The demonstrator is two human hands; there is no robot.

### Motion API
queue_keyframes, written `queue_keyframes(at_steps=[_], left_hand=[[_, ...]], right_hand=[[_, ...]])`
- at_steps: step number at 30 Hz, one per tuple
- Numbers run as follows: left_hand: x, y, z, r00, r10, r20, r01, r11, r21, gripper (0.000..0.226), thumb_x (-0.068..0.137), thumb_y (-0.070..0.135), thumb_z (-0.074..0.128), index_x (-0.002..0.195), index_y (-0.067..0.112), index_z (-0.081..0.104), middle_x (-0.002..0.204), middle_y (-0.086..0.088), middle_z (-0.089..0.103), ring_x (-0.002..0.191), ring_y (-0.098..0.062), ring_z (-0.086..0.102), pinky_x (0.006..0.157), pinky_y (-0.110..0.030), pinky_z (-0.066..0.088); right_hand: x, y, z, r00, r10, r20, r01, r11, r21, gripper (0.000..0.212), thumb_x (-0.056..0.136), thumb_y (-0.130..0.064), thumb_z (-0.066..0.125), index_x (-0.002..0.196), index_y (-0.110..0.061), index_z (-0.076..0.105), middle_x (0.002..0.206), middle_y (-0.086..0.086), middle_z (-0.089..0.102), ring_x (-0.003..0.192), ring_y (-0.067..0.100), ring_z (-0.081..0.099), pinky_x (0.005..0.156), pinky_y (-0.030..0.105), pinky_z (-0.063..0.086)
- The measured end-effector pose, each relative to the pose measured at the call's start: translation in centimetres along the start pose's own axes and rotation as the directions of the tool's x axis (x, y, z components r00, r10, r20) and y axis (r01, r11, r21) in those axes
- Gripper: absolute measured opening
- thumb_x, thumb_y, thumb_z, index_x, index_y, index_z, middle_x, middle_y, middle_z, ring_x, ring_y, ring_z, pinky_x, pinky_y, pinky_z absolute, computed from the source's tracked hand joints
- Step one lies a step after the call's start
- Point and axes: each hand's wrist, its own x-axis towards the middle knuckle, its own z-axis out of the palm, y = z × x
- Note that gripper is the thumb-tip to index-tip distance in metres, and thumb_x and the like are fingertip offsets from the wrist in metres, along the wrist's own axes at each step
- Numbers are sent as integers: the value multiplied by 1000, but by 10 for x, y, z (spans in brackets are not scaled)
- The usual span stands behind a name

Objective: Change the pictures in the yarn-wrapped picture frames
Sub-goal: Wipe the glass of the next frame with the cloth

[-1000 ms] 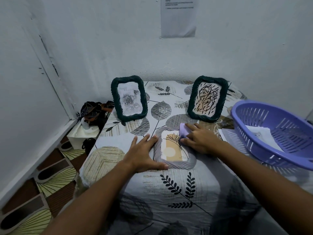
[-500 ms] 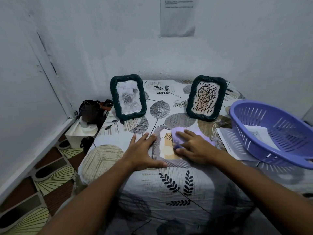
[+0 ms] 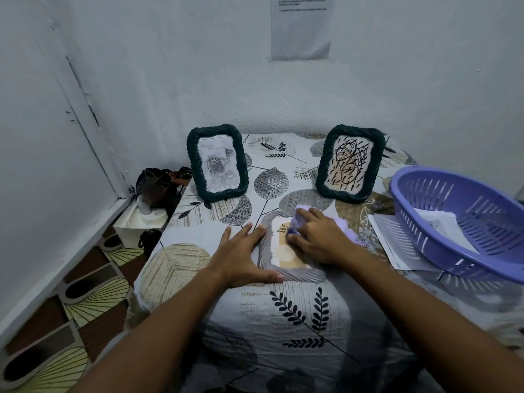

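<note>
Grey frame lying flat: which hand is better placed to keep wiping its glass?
Right. The right hand already presses the lilac cloth onto the grey frame. The left hand lies flat at the frame's left edge, seemingly steadying it, so it should probably stay there.

The tablecloth [image 3: 283, 321] is matt printed fabric, faintly creased over the front edge. Both standing frames, the left one [image 3: 216, 165] and the right one [image 3: 350, 163], are wound in dark green yarn, ropey and ridged. The flat frame [image 3: 292, 251] has pale grey yarn, equally ribbed, around a glossy pane. The cloth [image 3: 344, 228] on it is soft lilac fabric with a nubbly edge. The basket [image 3: 465, 222] is smooth purple plastic, slotted. Papers [image 3: 397, 242] beneath look thin and matt. The wall [image 3: 198, 66] is chalky, scuffed paint.
</note>
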Motion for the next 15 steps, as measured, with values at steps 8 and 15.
queue_keyframes(at_steps=[8, 15], left_hand=[[1, -3, 2, 1000, 16, -8, -16, 1000, 0, 136, 43, 99, 42, 153, 23, 20, 160, 3, 20, 147, -9, 8, 120, -47, -4], [1, -4, 4, 1000, 1, -12, -2, 999, -33, 131, 45, 95, 50, 152, 26, 20, 160, 5, 19, 147, -7, 7, 120, -47, -4]], right_hand=[[-8, -20, 10, 993, -117, -13, 117, 991, 64, 47, 100, -48, 34, 127, -21, 61, 158, 6, 21, 145, 28, 13, 116, 43, 11], [-30, -2, 0, 992, -123, -25, 124, 991, 50, 55, 96, -52, 30, 118, -17, 67, 154, 10, 31, 142, 29, 20, 111, 37, 26]])
